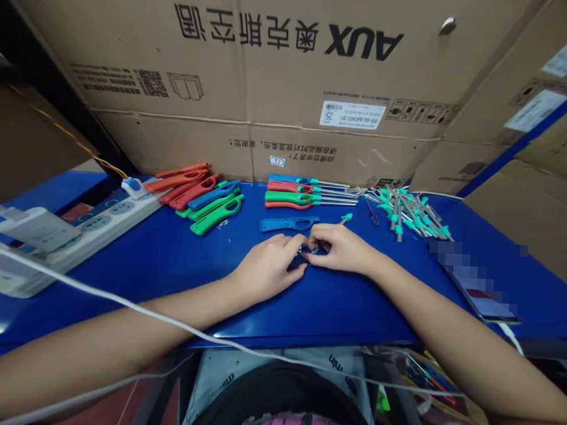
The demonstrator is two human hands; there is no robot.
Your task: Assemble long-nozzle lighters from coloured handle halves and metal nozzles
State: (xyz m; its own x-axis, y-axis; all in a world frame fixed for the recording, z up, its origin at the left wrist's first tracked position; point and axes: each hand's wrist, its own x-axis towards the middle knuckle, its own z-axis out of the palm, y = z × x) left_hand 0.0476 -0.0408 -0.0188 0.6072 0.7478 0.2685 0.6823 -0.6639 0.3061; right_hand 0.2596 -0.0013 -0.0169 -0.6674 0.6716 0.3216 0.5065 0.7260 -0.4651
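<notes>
Close together over the blue tabletop [176, 308], my left hand [269, 268] and my right hand [342, 247] are both closed in a pinch. Small dark and shiny bits show between the fingertips, too small to name. Just beyond my fingers lies a blue lighter handle [283, 224] with a finger loop and no metal tube. A short piece with a teal end [346, 219] sits behind my right hand. Further back, long-nosed lighters [288, 197] in blue, red, green and orange lie in a row with metal tubes pointing right.
Left of centre lie several coloured handles [217, 214] beside tiny loose pieces [223, 223]. Metal tubes with teal ends [408, 212] are heaped right, near a small screwdriver [373, 211] and a phone [478, 283]. A power strip [109, 220] stands left; a white cable [189, 328] crosses in front.
</notes>
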